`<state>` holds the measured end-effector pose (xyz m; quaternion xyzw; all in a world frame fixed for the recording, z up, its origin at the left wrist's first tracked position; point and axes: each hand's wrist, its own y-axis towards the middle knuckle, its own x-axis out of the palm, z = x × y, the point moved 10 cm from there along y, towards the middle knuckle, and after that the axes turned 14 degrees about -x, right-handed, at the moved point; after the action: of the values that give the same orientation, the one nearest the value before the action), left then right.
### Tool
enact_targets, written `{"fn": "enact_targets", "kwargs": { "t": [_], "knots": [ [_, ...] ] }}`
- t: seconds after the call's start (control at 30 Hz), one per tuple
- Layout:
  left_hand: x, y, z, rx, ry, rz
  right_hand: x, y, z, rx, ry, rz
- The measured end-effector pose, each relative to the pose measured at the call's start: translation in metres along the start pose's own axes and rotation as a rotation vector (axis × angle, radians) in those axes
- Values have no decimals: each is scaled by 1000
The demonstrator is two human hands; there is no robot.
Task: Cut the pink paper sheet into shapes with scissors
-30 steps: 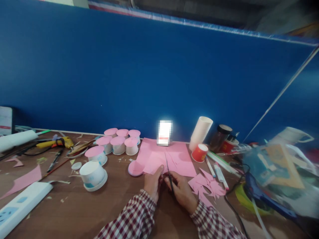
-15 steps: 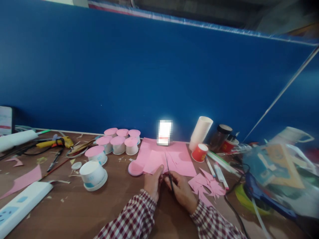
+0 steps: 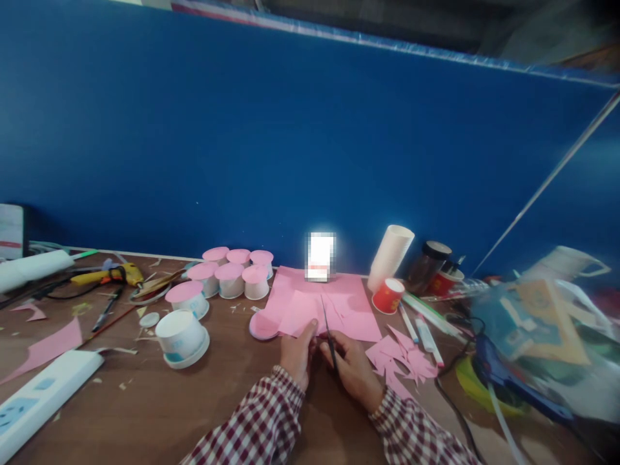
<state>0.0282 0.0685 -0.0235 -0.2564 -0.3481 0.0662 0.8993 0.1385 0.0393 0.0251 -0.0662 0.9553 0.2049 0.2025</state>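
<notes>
Just before the large pink sheet [image 3: 362,321], we find right fingers [image 3: 340,343] grasping scissors [image 3: 328,332] and left fingers [image 3: 307,334] pinching a pink piece [image 3: 300,314] overlapping it. We judge cutting in hand; the next snip calls for a steady piece. Left of the sheet stand pink-topped cups [image 3: 231,284].

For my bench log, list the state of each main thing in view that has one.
Left hand, closed on pink sheet
Right hand, closed on scissors
Scissors, held; blade opening unclear
Pink sheet, held at near edge
Pink-topped cups, standing in rows
White cup, without pink top
Cup stack, nested, leaning
Dark jar, capped
Screen, lit
Pink scraps, cut, loosely heaped
</notes>
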Motion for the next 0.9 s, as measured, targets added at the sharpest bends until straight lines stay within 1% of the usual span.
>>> {"fn": "enact_targets", "kwargs": {
  "t": [0.13, 0.47, 0.7, 0.9],
  "knots": [
    [2, -2, 1, -6, -10, -6, 1, 0, 2, 2, 15, -6],
    [-2, 2, -4, -21, 21, 6, 2, 0, 3, -8, 23, -1],
    [2, 1, 0, 0, 4, -36, 1, -1, 6, 2, 19, 10],
    [0, 3, -2, -2, 6, -16, 1, 0, 7, 11, 25, 8]
  ]
}}
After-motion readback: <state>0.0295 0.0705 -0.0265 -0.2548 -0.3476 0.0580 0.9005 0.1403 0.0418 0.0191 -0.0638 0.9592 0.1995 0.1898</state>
